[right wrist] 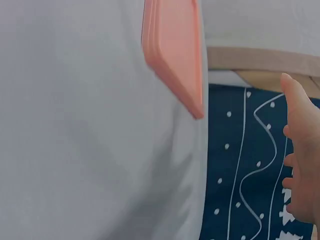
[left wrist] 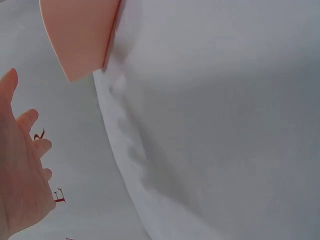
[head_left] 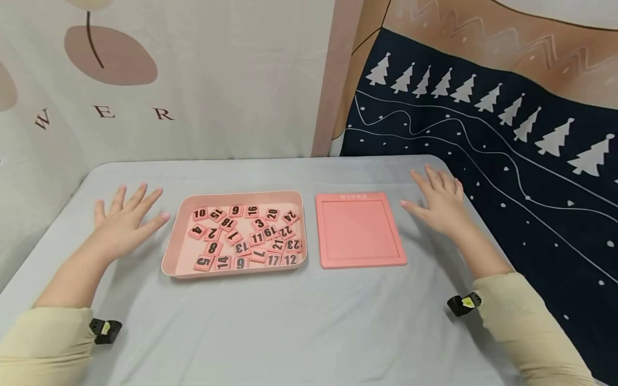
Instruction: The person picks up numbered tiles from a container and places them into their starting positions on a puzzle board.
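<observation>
My left hand [head_left: 126, 228] is spread with fingers apart, to the left of a pink tray [head_left: 174, 257], and holds nothing. Inside the tray lie many loose square number tiles [head_left: 234, 237], turned at various angles, with black numerals on them. To the right of the tray lies a flat pink square board [head_left: 361, 230] with a raised rim and bare inner face. Beyond the board's right side, my right hand [head_left: 438, 206] is also spread and holds nothing. In the left wrist view the tray's corner [left wrist: 82, 40] shows; the right wrist view shows the board's corner [right wrist: 175, 60].
A pale grey cloth covers the table [head_left: 289, 327]. Behind it hangs a white curtain [head_left: 241, 80] with printed shapes and letters. On the right is a dark blue fabric [head_left: 483, 134] with white trees. A small black device [head_left: 463, 304] sits at each wrist.
</observation>
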The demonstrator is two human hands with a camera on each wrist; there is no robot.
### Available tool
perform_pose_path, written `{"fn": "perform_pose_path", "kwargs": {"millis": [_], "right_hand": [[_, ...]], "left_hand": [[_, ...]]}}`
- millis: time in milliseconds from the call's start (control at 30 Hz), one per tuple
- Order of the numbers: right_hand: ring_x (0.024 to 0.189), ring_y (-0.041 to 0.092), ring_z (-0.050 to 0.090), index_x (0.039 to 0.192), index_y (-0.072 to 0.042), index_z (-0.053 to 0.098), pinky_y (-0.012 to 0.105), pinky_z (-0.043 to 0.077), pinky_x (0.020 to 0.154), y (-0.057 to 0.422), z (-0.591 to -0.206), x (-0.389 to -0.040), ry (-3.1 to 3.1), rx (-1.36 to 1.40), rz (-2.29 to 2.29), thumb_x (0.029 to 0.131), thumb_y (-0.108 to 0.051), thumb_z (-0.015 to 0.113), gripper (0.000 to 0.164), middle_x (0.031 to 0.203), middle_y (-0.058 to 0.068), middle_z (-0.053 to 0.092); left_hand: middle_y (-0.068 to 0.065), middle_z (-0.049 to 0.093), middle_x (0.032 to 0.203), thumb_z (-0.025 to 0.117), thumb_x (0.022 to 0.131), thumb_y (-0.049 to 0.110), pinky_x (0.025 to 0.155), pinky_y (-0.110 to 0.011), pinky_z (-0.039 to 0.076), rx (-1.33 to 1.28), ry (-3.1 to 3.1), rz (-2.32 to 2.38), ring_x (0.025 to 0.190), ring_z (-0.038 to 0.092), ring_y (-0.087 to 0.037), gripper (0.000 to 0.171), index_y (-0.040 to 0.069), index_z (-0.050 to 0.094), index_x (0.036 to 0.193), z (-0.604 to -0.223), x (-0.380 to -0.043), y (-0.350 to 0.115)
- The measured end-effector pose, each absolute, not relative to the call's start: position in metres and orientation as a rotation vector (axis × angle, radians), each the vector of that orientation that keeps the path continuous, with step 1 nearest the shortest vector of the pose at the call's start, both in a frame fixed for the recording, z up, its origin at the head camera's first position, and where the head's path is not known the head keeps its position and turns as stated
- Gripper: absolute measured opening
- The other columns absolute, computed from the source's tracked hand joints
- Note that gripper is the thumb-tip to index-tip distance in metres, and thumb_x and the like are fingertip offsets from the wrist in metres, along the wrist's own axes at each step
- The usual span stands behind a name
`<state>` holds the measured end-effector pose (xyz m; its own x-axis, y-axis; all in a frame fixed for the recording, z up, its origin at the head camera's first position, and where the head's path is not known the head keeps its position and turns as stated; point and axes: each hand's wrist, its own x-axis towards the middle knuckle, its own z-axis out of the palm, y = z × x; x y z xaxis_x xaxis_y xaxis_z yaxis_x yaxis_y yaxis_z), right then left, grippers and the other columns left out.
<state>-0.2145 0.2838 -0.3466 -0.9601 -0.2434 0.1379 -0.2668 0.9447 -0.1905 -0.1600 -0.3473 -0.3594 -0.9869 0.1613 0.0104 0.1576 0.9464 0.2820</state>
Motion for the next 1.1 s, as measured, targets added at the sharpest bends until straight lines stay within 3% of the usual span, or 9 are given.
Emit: {"fn": "perform_pose_path", "kwargs": {"millis": [300,500,933,1100], "right_hand": [[0.142,0.038,0.006,0.153,-0.016,0.025,0.058,-0.005,0.109,0.256,-0.343,-0.208,-2.91,0.507,0.336,0.089,-0.061,0.052,0.082,0.157,0.016,0.012],[0.139,0.038,0.014,0.15,-0.016,0.033,0.061,0.006,0.108,0.228,-0.342,-0.203,-2.828,0.625,0.347,0.087,-0.057,0.059,0.079,0.154,0.017,0.022],[0.139,0.032,0.019,0.146,-0.017,0.041,0.058,0.009,0.109,0.16,-0.344,-0.193,-2.695,0.888,0.542,0.084,-0.054,0.065,0.077,0.152,0.011,0.029],[0.138,0.032,0.023,0.145,-0.018,0.043,0.056,0.009,0.11,0.132,-0.348,-0.192,-2.657,0.984,0.615,0.084,-0.052,0.066,0.073,0.151,0.011,0.031]], "left_hand": [[-0.022,0.002,0.157,0.043,0.099,0.047,0.097,-0.061,-0.027,0.285,3.125,0.538,0.138,-0.024,-0.038,0.071,0.013,0.016,0.154,-0.364,-0.153,-0.339],[-0.022,0.004,0.156,0.045,0.099,0.041,0.1,-0.063,-0.022,0.301,3.12,0.718,0.14,-0.016,-0.04,0.069,0.01,0.015,0.154,-0.364,-0.149,-0.332],[-0.024,0.008,0.156,0.045,0.102,0.026,0.104,-0.07,0.004,0.282,2.842,1.304,0.141,0.0,-0.042,0.066,0.011,0.009,0.155,-0.373,-0.141,-0.33],[-0.026,0.015,0.154,0.044,0.103,0.022,0.114,-0.049,0.01,0.319,2.745,1.383,0.143,0.009,-0.034,0.063,0.014,0.011,0.155,-0.382,-0.139,-0.34]]}}
